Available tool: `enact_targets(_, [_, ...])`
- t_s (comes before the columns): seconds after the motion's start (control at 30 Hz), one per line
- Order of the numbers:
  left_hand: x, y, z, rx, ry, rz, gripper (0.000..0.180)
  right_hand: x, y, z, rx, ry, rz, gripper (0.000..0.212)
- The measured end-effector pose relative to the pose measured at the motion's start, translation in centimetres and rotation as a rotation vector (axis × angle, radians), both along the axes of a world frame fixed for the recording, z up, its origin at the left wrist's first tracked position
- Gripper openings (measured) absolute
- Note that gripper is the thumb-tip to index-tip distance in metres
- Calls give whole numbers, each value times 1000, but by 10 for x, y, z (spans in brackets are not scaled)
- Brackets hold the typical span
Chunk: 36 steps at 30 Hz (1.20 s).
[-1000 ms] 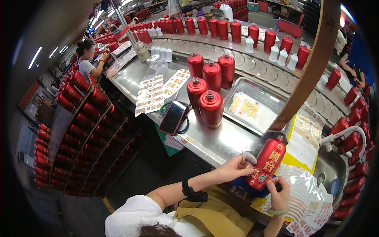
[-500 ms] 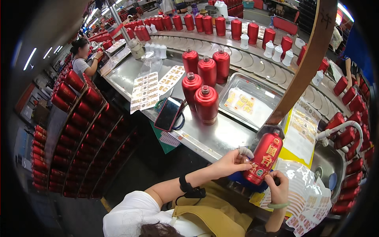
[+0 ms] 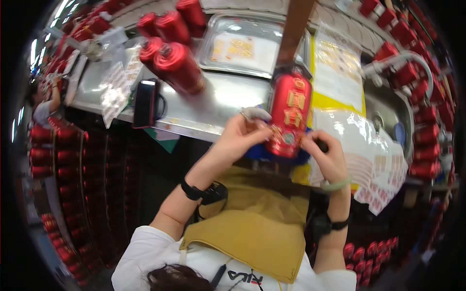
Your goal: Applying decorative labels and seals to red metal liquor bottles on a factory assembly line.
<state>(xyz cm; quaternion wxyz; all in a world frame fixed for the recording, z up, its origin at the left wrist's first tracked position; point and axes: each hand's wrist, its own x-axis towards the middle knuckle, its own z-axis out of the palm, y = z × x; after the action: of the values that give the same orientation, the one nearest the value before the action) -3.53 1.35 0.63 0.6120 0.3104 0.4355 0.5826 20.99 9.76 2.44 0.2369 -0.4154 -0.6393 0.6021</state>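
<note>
Steel counter (image 3: 218, 104) is pretty crowded: a bunch of red bottles (image 3: 170, 60) toward its far left, a dark phone (image 3: 145, 103) at the near edge, a shallow metal tray (image 3: 242, 46) with a gold-print sheet, and label sheets (image 3: 376, 167) spilling off the right end. Brown post (image 3: 296, 24) cuts across the tray. Right at the near edge, the red bottle with gold characters (image 3: 290, 114) lies tipped toward the person, left hand (image 3: 240, 138) curled around its side, right hand (image 3: 326, 157) pinching near its base.
</note>
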Motion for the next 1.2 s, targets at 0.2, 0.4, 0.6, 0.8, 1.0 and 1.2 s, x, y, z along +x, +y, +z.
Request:
enact_targets(0.2, [-2,-1,5,-50,95,-18,31,-2,-5,3,-69,40,-41,17])
enact_targets(0.4, [2,-2,-1,-44,69,-2,32,1,-5,0,-82,49,-34,16])
enact_targets(0.6, [5,-3,2,-38,109,33,31,1,-6,-1,-81,31,-29,17])
enact_targets(0.8, [5,-3,5,-51,116,29,32,-1,-6,-1,-55,37,-37,17])
enact_targets(1.0, [5,-4,3,-62,133,43,33,-3,-6,-3,-57,71,-42,19])
enact_targets(1.2, [4,-2,1,-49,104,34,34,-3,-5,-4,-54,34,-51,21])
